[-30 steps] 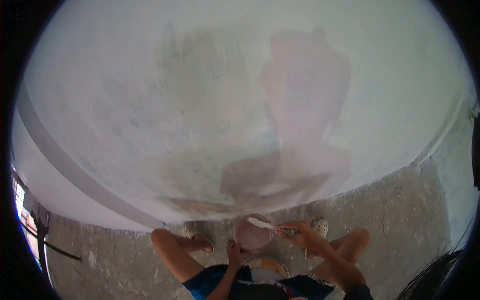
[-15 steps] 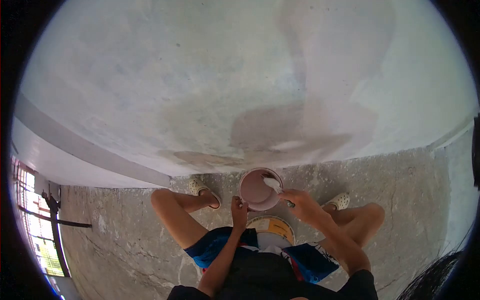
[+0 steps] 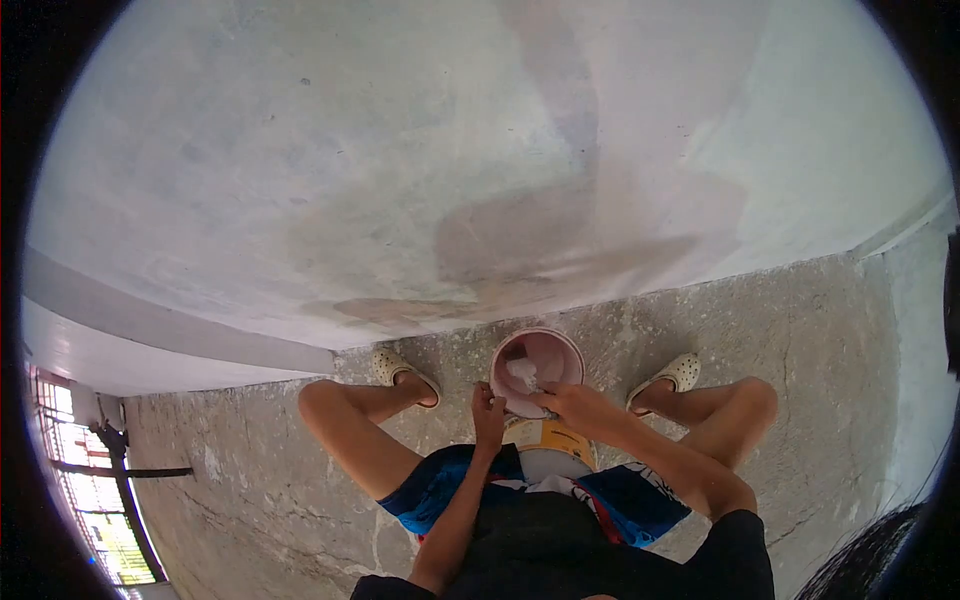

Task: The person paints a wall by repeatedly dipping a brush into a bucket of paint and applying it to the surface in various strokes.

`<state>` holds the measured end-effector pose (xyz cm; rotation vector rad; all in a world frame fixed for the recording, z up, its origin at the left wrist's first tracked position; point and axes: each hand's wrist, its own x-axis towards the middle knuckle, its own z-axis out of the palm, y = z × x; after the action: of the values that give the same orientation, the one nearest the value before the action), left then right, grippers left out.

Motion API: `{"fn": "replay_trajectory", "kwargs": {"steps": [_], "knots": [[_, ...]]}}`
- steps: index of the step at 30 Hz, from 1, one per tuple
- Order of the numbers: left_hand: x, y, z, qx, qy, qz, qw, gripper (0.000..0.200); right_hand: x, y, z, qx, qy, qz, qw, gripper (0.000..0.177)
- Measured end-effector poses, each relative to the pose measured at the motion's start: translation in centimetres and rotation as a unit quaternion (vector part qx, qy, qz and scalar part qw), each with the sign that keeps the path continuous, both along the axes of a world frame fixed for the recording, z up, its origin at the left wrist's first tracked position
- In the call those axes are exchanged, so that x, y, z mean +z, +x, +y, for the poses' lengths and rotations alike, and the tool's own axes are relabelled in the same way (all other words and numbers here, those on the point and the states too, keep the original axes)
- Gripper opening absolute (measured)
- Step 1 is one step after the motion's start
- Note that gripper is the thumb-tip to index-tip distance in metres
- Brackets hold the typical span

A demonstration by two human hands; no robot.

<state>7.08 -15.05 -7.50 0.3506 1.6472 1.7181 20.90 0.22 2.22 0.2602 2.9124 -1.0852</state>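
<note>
A pink bucket (image 3: 580,362) with pinkish paint inside is close to the foot of the wall, between my feet. My right hand (image 3: 582,408) is closed around a paintbrush (image 3: 521,371), whose whitish head and dark tip are down inside the bucket. At the bucket's near left side, my left hand (image 3: 488,415) has its fingers pinched on the bucket's handle, with a small pale bit showing at the fingertips. Just below the pink bucket, a yellow-and-white pail (image 3: 550,440) stands between my thighs, partly hidden by my clothes.
A pale wall (image 3: 380,160) rises in front, with darker damp-looking patches and shadows low down. The rough concrete floor (image 3: 270,470) is cracked and spotted with paint. A ledge (image 3: 180,325) runs along the left, near a barred window (image 3: 85,480). My clog-style shoes (image 3: 680,374) flank the bucket.
My right hand has moved down and left, lowering the paintbrush deeper into the bucket. The left hand keeps its grip at the bucket's side; the view has shifted slightly.
</note>
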Motion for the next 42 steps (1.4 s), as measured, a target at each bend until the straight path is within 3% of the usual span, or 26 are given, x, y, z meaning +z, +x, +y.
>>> {"fn": "replay_trajectory", "kwargs": {"steps": [3,5,11,14,27,35,42], "knots": [[0.5,-0.1,0.1,0.003,0.0,-0.011,1.0,0.015,0.4,-0.1,0.0,0.014,-0.028,-0.008,0.999,0.041],[0.6,-0.2,0.1,0.01,0.001,-0.015,1.0,0.015,0.5,0.0,0.7,0.029,-0.085,0.045,0.995,0.041],[0.0,-0.2,0.1,0.05,0.021,-0.025,0.998,0.013,1.6,0.2,1.7,-0.024,-0.042,-0.006,0.999,0.045],[-0.4,-0.4,-0.1,0.018,0.033,-0.016,0.999,0.014,2.0,0.1,1.8,-0.046,0.007,-0.032,0.998,0.044],[-1.0,-0.6,-0.1,0.007,-0.014,0.023,1.0,0.014,-0.1,-0.4,0.8,0.001,-0.078,0.032,0.996,0.034],[-1.1,-0.4,0.0,0.024,-0.014,-0.005,1.0,0.015,1.6,-0.6,1.9,-0.096,-0.18,0.024,0.979,0.029],[-0.3,-0.6,0.4,0.057,0.018,-0.059,0.996,0.015,1.8,0.0,3.8,-0.176,-0.169,0.062,0.968,0.025]]}}
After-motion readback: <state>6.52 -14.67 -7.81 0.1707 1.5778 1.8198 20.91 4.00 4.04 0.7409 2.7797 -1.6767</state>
